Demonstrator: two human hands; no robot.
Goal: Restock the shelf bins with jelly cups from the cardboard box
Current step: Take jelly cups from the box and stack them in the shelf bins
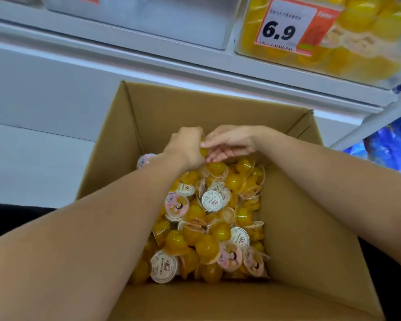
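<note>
An open cardboard box [306,228] lies below me, holding a heap of several yellow jelly cups [208,228] with white and pink foil lids. Both my hands reach to the far end of the heap. My left hand [188,147] is curled around yellow cups at the top of the pile. My right hand [229,142] lies against it from the right, fingers bent over the same cups [203,151]. Up on the shelf at top right stands a clear bin [361,52] with yellow jelly cups inside and a "6.9" price tag [285,26].
An empty-looking clear bin [148,17] sits on the shelf left of the yellow one. The white shelf edge [195,68] runs above the box. Blue packets [391,144] lie at the right on a lower level. A white surface [33,163] spreads left of the box.
</note>
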